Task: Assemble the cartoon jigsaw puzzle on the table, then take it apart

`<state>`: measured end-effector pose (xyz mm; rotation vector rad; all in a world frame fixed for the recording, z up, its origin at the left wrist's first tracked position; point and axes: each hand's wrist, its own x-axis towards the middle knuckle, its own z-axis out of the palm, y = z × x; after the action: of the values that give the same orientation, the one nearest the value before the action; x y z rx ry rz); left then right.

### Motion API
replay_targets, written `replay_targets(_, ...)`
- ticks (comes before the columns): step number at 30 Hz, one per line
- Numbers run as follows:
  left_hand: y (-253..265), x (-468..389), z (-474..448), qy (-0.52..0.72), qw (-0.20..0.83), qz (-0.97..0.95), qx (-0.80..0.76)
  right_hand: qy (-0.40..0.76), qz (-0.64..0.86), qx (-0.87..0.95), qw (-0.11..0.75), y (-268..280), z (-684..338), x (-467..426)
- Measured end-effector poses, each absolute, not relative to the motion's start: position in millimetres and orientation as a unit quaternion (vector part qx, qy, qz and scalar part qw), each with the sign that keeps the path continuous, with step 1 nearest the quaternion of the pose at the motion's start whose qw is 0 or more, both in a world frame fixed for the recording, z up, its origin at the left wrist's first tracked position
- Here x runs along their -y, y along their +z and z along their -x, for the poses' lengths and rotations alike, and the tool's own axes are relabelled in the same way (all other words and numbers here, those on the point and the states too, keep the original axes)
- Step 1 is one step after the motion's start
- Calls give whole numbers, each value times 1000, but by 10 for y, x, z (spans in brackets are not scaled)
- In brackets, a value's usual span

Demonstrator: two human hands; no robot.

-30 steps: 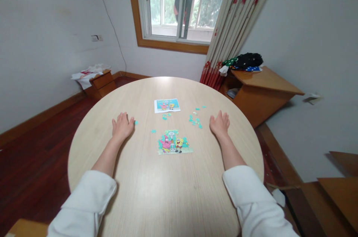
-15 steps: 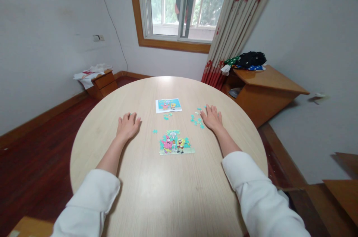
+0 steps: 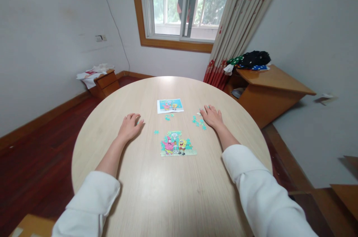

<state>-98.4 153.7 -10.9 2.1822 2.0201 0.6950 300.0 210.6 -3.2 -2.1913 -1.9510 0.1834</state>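
Note:
On the left side of the round table (image 3: 156, 199), my left hand (image 3: 130, 126) rests with bent, parted fingers and nothing in it. My right hand (image 3: 212, 117) lies palm down with fingers spread, its fingertips over the edge of a group of loose green puzzle pieces (image 3: 199, 122); some may be hidden beneath it. Between my hands sits a partly assembled jigsaw puzzle (image 3: 178, 144) with pink and yellow cartoon figures and an uneven top edge. A single loose piece (image 3: 156, 132) lies at its upper left. Beyond are a few more pieces (image 3: 168, 117) and a printed reference picture (image 3: 170, 106).
At the right stands a wooden desk (image 3: 276, 80) with dark and dotted cloths (image 3: 254, 60) on top. A small wooden cabinet (image 3: 107, 82) holding white cloth is at the back left. A patterned curtain (image 3: 240, 16) hangs beside the window; a person stands outside.
My right hand has shifted slightly toward the loose pieces, covering the farthest ones. The whole view has moved a little; my left hand stays nearly in place.

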Motion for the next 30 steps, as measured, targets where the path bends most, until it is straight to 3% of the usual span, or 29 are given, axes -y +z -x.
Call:
replay_targets(17, -78, -1519, 939, 142, -20, -742, -655, 62, 720, 682, 110, -39, -3015, -2098)
replay_targets(30, -8, -1478, 887, 139, -6, -732, -666, 78, 682, 723, 79, 15, -3003, -2026)
